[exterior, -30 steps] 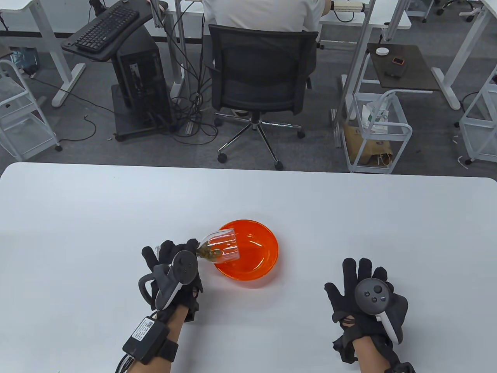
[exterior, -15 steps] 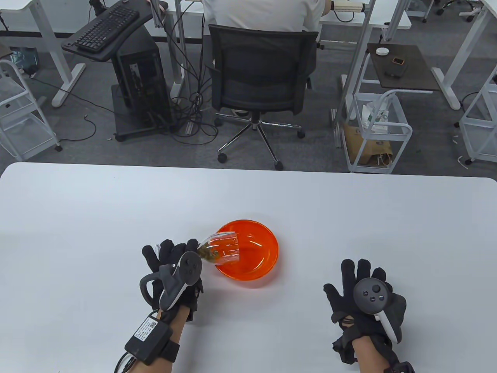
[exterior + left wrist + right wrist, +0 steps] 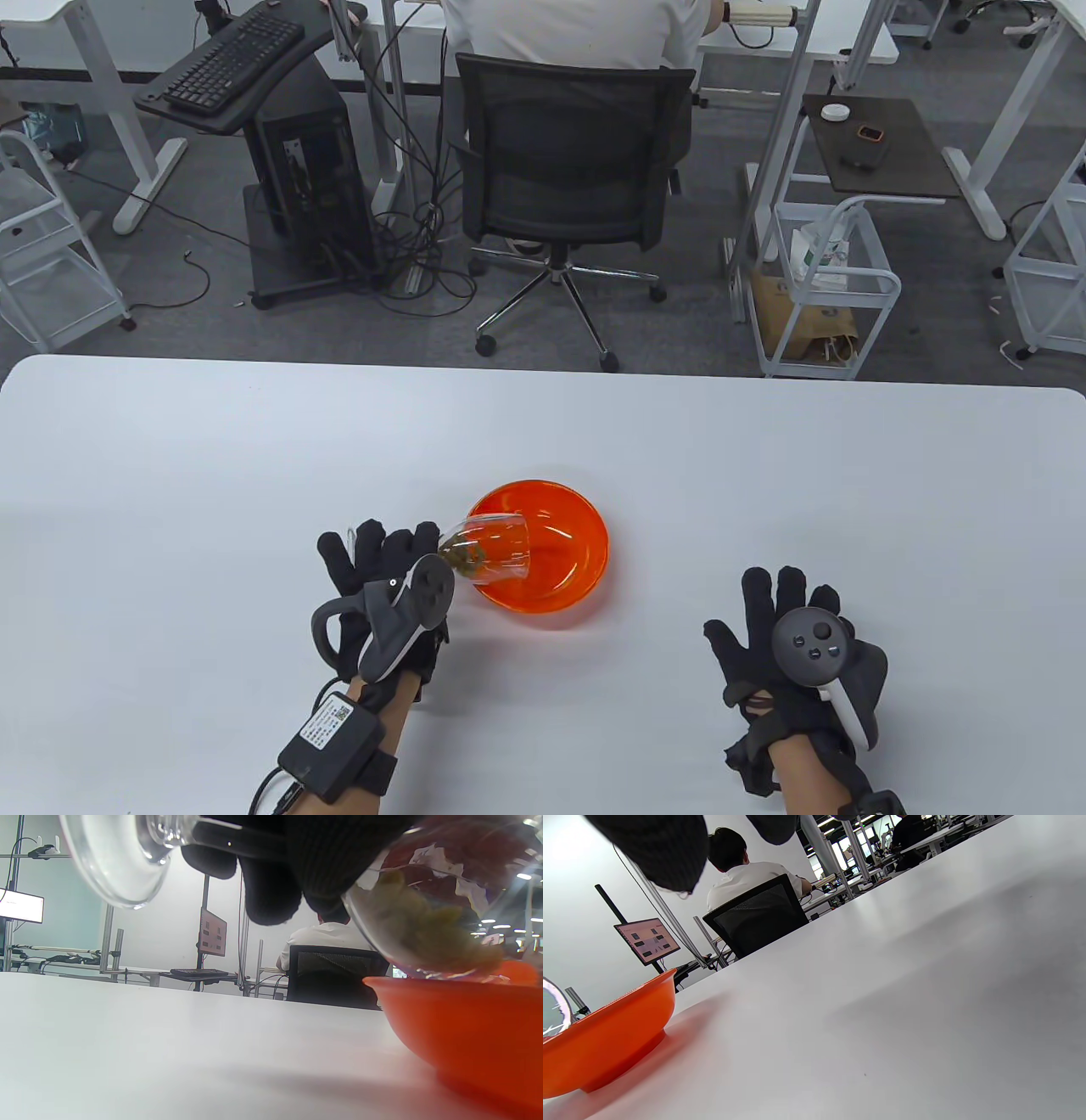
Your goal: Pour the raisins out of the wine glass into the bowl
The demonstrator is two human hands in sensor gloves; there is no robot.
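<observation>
I can make out no brand; the white label on the black box [image 3: 327, 732] strapped to my left forearm carries print too small to read. My left hand [image 3: 386, 586] grips the wine glass [image 3: 490, 550] at the stem, fingers curled around it, and holds it tipped over with its mouth out past my fingertips above the near-left rim of the orange bowl [image 3: 567, 552]. From the table view the raisins [image 3: 463, 556] sit bunched at the low end of the glass nearest my fingers. The left wrist view adds what that one hides: the glass's round foot [image 3: 116, 861] sticks out on the far side of my fingers [image 3: 271, 878], the stem runs through them, and the raisins lie as a greenish-brown heap against the lower wall of the glass, just above the bowl's rim; I cannot tell whether glass and rim touch. My right hand [image 3: 793, 654] lies palm down on the white table [image 3: 764, 475], fingers spread and holding nothing, well apart from the bowl. The right wrist view shows only two dark fingertips [image 3: 657, 853] at the top, with the bowl off to their lower left.
</observation>
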